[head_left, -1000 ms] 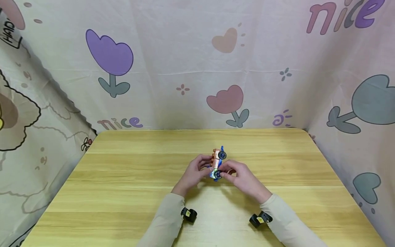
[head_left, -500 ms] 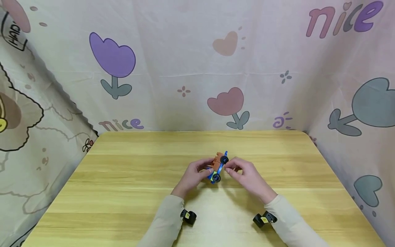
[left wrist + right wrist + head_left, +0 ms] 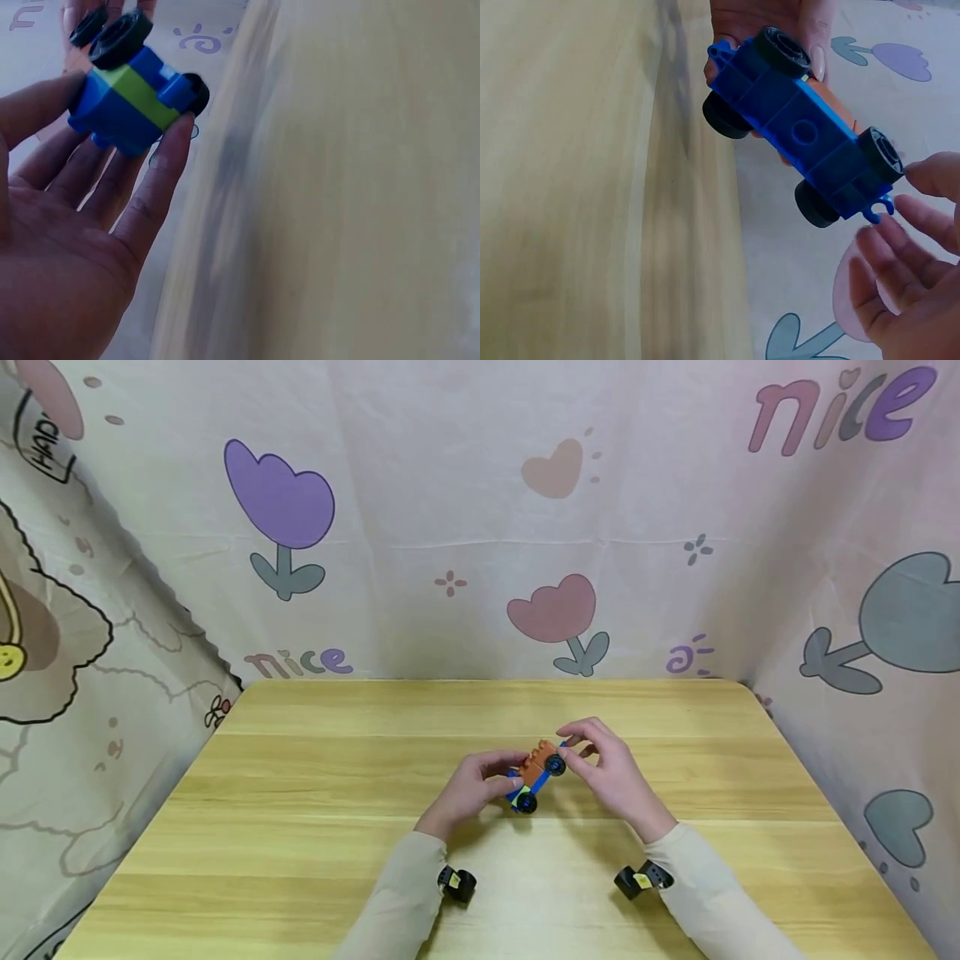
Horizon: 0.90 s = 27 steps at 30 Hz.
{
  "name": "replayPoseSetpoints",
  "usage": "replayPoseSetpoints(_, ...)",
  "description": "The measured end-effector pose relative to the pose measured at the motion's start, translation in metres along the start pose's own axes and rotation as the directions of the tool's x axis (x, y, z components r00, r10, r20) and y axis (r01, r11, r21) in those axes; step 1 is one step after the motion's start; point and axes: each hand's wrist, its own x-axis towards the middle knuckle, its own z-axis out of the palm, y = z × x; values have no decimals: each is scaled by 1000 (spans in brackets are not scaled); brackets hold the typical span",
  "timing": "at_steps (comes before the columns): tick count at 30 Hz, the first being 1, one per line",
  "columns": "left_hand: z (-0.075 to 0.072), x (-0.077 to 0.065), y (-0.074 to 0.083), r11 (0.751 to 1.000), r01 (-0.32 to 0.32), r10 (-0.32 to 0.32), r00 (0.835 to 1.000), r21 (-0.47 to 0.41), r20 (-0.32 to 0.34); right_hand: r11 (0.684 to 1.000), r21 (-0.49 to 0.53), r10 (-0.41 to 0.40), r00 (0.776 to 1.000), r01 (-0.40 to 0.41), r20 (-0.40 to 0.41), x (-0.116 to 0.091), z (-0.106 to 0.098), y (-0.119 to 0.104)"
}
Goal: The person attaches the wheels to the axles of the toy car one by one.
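Above the table, my left hand (image 3: 474, 789) grips a toy building-block car (image 3: 533, 768) between thumb and fingers at its blue and lime-green end. Orange studded blocks sit on its other end, which points away to the right. Its blue underside (image 3: 802, 131), black wheels and a small blue hook (image 3: 879, 210) show in the right wrist view. My right hand (image 3: 611, 768) is at the hook end, its thumb tip right at a wheel (image 3: 881, 154) and its other fingers loosely bent around the hook. In the left wrist view, the blue block (image 3: 116, 112) lies between thumb and fingers.
A light wooden table (image 3: 315, 793) spreads under both hands. Printed cloth (image 3: 420, 485) with flowers and hearts hangs behind it and along both sides. A small black camera (image 3: 457, 885) is strapped to each sleeve.
The car has turned clockwise in my left hand, its orange end swinging to the right. My right hand has moved from the near wheel up to the far wheel and hook.
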Motion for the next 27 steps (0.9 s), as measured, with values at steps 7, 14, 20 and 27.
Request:
replayPoseSetpoints(7, -3, -2, 1, 999, 13, -14, 998, 31, 60, 998, -39, 54, 996, -51, 76, -1, 1, 2)
replayPoseSetpoints(14, -4, -4, 4, 997, 34, -40, 996, 75, 80, 994, -62, 92, 988, -85, 123, -2, -1, 2)
replayPoseSetpoints(20, -5, -4, 6, 993, 31, -42, 994, 111, 99, 994, -41, 110, 968, -103, 224, -1, -6, 3)
replayPoseSetpoints(27, -7, -5, 7, 991, 31, -47, 991, 131, 122, 994, -43, 108, 929, -100, 355, -3, -11, 5)
